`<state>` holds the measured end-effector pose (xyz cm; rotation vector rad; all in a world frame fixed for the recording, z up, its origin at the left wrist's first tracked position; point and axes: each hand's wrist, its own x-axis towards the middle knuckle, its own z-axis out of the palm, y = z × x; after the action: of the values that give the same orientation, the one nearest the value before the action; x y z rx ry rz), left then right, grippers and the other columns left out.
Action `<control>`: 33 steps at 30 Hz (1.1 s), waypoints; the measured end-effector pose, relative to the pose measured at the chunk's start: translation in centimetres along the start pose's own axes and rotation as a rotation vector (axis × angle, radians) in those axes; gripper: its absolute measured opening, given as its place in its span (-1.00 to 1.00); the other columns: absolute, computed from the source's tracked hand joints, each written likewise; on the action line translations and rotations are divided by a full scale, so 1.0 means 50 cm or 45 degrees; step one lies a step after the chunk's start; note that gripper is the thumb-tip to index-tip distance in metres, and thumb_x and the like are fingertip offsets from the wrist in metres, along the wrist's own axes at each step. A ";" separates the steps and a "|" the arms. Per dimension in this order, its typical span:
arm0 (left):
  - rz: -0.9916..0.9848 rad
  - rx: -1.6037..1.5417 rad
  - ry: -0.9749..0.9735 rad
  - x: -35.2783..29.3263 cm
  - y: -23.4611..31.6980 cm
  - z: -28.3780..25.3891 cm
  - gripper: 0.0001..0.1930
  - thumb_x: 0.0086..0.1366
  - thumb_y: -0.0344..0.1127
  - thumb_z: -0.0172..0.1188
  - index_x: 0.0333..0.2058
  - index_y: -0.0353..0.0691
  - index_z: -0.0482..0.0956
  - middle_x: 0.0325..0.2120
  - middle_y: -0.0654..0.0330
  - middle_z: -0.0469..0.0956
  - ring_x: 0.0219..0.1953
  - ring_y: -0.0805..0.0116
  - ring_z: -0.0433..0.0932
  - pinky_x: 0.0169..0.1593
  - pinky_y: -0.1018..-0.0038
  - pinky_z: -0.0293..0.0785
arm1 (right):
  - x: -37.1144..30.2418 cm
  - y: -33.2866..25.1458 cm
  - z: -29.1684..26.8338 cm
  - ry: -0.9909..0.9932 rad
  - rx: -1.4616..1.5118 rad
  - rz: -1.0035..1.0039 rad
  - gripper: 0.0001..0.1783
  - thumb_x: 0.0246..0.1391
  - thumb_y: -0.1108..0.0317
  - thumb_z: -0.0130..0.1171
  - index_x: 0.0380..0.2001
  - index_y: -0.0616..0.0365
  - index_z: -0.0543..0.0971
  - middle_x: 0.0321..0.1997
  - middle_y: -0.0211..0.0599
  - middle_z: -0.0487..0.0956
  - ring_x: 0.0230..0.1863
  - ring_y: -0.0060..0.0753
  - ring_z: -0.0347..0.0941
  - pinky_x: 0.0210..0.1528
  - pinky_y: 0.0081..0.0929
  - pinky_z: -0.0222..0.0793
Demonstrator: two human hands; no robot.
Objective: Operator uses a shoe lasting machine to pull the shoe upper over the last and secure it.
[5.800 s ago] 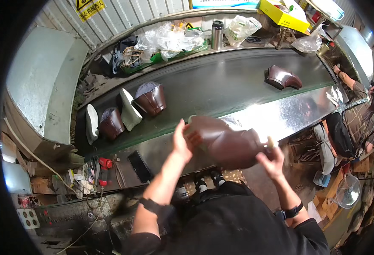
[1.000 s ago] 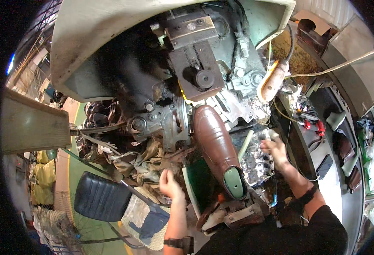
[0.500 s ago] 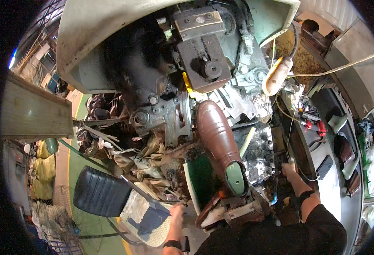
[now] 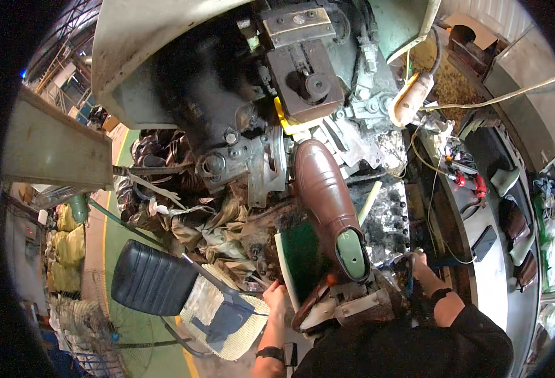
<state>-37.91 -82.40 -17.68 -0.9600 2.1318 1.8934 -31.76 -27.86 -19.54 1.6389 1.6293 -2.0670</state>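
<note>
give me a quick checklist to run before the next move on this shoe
1. Toe of the shoe toward the machine: ok.
2. Green insert in the shoe: ok, it shows in the opening.
3. Left hand off the shoe: ok, it is out to the left.
4. Right hand off the shoe: ok, it is out to the right; whether it grips something, cannot tell.
5. Shoe held firmly: cannot tell, its underside is hidden.
6. Left hand clear of the chair: cannot tell, they look very close.
</note>
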 end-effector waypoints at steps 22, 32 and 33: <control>0.168 -0.185 -0.368 -0.359 0.214 -0.047 -0.45 -0.11 -0.42 0.59 -0.17 -0.36 0.47 -0.22 0.11 0.61 -0.24 0.35 0.59 -0.14 0.46 0.54 | -0.008 -0.097 -0.055 -0.276 0.532 -0.128 -0.88 0.14 0.50 0.13 -0.35 0.12 0.38 -0.60 -0.43 0.39 -0.66 -0.54 0.33 -0.64 -0.49 0.21; 1.246 0.517 -0.806 -0.415 0.551 -0.153 -0.42 -0.14 -0.43 0.54 -0.09 -0.34 0.52 -0.11 -0.09 0.63 -0.08 0.13 0.65 0.07 0.30 0.56 | -0.192 -0.238 -0.015 -0.111 0.215 -0.527 -0.67 0.14 0.43 0.22 -0.02 0.21 0.47 -0.27 -0.26 0.61 -0.32 -0.43 0.59 -0.28 -0.49 0.55; 1.371 0.368 -0.753 -0.421 0.563 -0.181 -0.37 -0.11 -0.36 0.53 -0.02 -0.32 0.50 -0.15 -0.06 0.64 -0.10 0.11 0.66 0.06 0.30 0.56 | -0.269 -0.271 0.006 -0.199 0.415 -0.647 -0.59 0.17 0.43 0.20 0.08 0.24 0.47 -0.22 -0.21 0.64 -0.27 -0.40 0.62 -0.24 -0.47 0.57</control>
<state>-33.55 -82.84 18.36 0.8973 2.5444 1.7008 -33.94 -29.13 -0.63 1.1628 1.8821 -2.7470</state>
